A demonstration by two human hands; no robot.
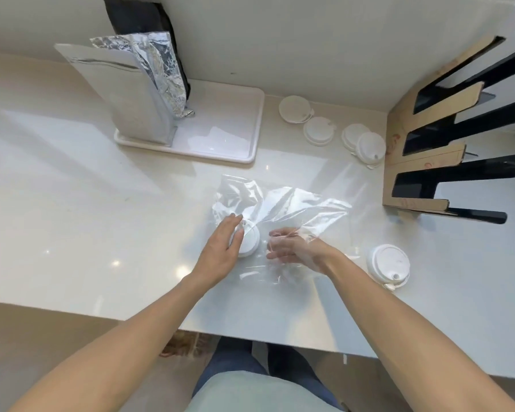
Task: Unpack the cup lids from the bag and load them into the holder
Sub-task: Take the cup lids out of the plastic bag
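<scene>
A clear plastic bag [283,203] lies crumpled on the white counter's middle. My left hand [220,248] presses from outside on a small stack of white cup lids [250,237] inside the bag. My right hand [289,248] is inside the bag's open end, fingers curled apart just right of that stack. Another stack of lids [388,264] rests on the counter to the right of my right forearm. Several more lids [318,130] lie loose near the back wall. The black slotted lid holder [446,171], backed with cardboard, stands at the far right.
A white tray [238,156] at the back holds a tall silver foil pouch [131,93] and a crumpled foil bag [164,69], with a black bag behind them. The counter's front edge [161,325] runs just below my forearms.
</scene>
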